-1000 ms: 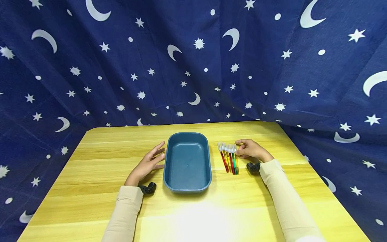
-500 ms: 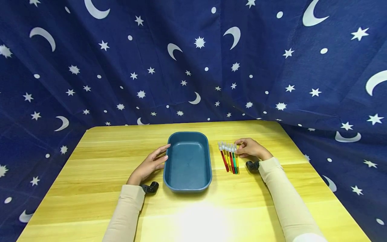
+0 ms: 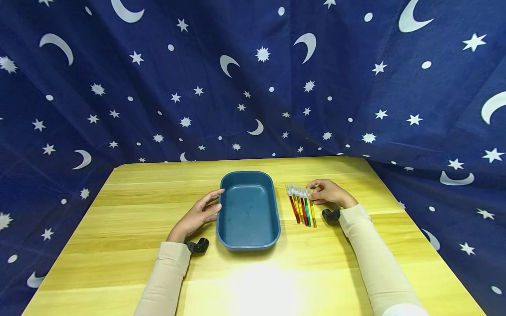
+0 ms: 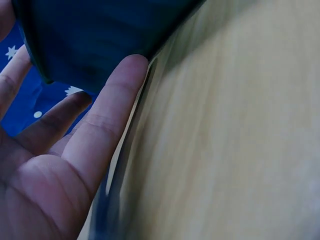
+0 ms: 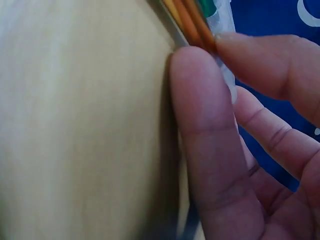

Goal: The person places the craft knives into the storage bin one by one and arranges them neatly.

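Your right hand pinches a slim, shiny, whitish-tipped yellow stick by its far end, beside other coloured sticks on the counter; your left hand, fingers extended, touches the blue rectangular plastic tray. It's likely light, stiff and slippery, so grip near that end.

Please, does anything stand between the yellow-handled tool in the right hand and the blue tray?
Yes. The other coloured tools lie in a row on the table between the blue tray and the yellow-handled tool pinched by the right hand. Lifting it over them would probably avoid them.
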The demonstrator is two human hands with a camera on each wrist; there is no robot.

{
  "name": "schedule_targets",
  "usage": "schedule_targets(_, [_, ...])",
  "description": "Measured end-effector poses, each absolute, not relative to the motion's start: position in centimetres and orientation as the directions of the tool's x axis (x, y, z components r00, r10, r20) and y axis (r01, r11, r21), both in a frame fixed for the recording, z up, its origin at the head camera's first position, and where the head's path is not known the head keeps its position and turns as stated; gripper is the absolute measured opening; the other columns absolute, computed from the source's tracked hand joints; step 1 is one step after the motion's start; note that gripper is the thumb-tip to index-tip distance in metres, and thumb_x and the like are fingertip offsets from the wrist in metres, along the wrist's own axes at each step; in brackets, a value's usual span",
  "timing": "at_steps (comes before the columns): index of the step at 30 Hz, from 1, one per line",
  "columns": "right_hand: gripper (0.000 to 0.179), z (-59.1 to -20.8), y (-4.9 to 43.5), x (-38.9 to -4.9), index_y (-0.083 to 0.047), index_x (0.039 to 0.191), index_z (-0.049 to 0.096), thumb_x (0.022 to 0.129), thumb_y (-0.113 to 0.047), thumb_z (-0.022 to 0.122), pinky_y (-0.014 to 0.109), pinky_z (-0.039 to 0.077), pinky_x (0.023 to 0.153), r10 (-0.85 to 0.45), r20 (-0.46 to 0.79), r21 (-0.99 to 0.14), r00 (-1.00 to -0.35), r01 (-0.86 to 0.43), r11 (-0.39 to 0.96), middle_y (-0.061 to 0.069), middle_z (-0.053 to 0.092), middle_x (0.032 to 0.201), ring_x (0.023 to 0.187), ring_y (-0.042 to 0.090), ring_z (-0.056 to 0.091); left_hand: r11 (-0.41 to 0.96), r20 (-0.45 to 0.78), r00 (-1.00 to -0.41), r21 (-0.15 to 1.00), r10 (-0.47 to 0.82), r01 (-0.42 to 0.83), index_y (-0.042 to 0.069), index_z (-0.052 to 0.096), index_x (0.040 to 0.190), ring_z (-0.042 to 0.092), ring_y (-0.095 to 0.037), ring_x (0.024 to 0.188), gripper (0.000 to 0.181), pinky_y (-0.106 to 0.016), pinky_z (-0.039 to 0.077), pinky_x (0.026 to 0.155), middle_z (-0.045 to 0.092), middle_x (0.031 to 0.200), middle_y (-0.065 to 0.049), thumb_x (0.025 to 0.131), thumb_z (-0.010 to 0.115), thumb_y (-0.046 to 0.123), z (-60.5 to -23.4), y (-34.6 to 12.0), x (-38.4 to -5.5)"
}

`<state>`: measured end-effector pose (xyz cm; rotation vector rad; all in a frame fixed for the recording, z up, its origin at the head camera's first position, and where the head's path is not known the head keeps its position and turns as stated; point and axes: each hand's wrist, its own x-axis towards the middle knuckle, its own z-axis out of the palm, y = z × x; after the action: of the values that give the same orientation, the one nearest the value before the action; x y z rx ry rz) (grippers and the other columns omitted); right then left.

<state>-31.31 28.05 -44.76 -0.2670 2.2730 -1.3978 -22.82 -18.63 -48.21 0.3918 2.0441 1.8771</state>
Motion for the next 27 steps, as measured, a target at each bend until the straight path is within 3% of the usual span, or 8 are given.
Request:
schedule_targets(15, [0.050, -44.9, 28.5, -31.2, 0.018, 0.150, 0.039, 0.106, 0.005, 0.061, 0.030, 0.065, 0.082, -0.406, -0.234, -0.921, -0.884, 0.068, 0.383, 0.011, 0.063, 0.103, 0.088, 0.014, 0.069, 0.067, -0.049, -0.906, 0.998, 0.420, -0.024, 0.012, 0.027, 0.173, 0.029, -0.052, 0.157, 0.062, -0.060, 0.048, 0.116, 0.017, 0.176, -0.026, 0.117, 0.052, 0.020, -48.6, -18.6, -22.9])
schedule_targets(20, [0.051, -45.0, 28.9, -31.2, 0.011, 0.154, 0.037, 0.109, -0.001, 0.059, 0.032, 0.065, 0.080, -0.409, -0.243, -0.925, -0.880, 0.084, 0.371, 0.013, 0.070, 0.111, 0.088, 0.016, 0.070, 0.066, -0.050, -0.904, 0.998, 0.424, -0.024, 0.015, 0.027, 0.173, 0.029, -0.050, 0.158, 0.061, -0.059, 0.048, 0.116, 0.019, 0.176, -0.026, 0.117, 0.051, 0.020, -49.1, -18.9, -23.0])
schedule_targets(27, [0.053, -45.4, 29.0, -31.0, 0.009, 0.156, 0.033, 0.110, -0.001, 0.058, 0.029, 0.065, 0.075, -0.416, -0.257, -0.940, -0.873, 0.125, 0.317, 0.009, 0.071, 0.107, 0.083, 0.014, 0.070, 0.049, -0.035, -0.894, 0.999, 0.447, -0.015, 0.016, 0.023, 0.175, 0.025, -0.049, 0.160, 0.062, -0.061, 0.042, 0.120, 0.018, 0.176, -0.025, 0.118, 0.048, 0.020, -49.5, -19.1, -23.0])
